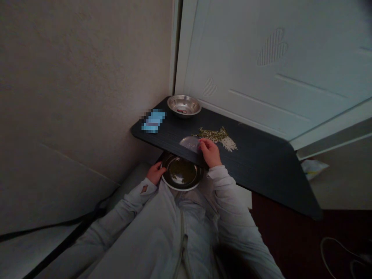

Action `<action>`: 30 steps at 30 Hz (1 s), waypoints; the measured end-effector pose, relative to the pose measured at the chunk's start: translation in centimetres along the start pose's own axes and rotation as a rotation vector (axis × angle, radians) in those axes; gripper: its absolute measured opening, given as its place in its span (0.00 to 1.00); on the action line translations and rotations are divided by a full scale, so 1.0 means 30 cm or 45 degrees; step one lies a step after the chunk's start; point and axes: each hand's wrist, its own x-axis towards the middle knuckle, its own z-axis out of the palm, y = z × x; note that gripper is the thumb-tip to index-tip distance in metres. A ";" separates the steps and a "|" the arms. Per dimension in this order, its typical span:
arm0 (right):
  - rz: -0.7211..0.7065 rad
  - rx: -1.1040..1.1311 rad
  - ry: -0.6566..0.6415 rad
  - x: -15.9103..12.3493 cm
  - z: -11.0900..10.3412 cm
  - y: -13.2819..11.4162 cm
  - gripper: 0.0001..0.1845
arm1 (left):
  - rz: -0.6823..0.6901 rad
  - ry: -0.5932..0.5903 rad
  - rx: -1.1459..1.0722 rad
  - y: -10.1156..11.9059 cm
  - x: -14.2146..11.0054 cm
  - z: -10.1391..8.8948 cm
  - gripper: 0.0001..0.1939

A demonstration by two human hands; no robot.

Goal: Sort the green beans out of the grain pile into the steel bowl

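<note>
My left hand (pixel 155 173) grips the left rim of a steel bowl (pixel 172 183), held at my lap just under the table's front edge. Small greenish grains, like mung beans, cover part of its bottom. On the dark table my right hand (pixel 211 153) pinches a clear, thin plastic piece with a rounded edge (pixel 189 143), perhaps a lid. Just beyond that hand lies a loose pile of green grains (pixel 213 135). White rice-like grains (pixel 229 144) spread from its right side, touching it.
A second steel bowl (pixel 184 101) with a small red item inside stands at the table's back left. A blurred blue phone-like object (pixel 154 121) lies left of it. The dark table (pixel 261 170) meets a white door (pixel 232 54); a wall rises at left.
</note>
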 end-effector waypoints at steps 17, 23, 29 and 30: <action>0.034 -0.405 0.328 -0.004 -0.016 -0.002 0.15 | 0.040 0.008 0.056 -0.010 0.003 -0.004 0.15; 0.022 -0.382 0.205 -0.010 -0.013 -0.013 0.15 | 0.027 0.009 0.102 0.006 -0.004 -0.005 0.17; 0.015 -0.360 0.180 -0.012 -0.012 -0.018 0.14 | 0.024 0.009 0.071 0.000 -0.001 -0.004 0.17; 0.010 -0.355 0.157 -0.013 -0.012 -0.018 0.13 | 0.031 0.005 0.071 -0.002 0.000 -0.004 0.17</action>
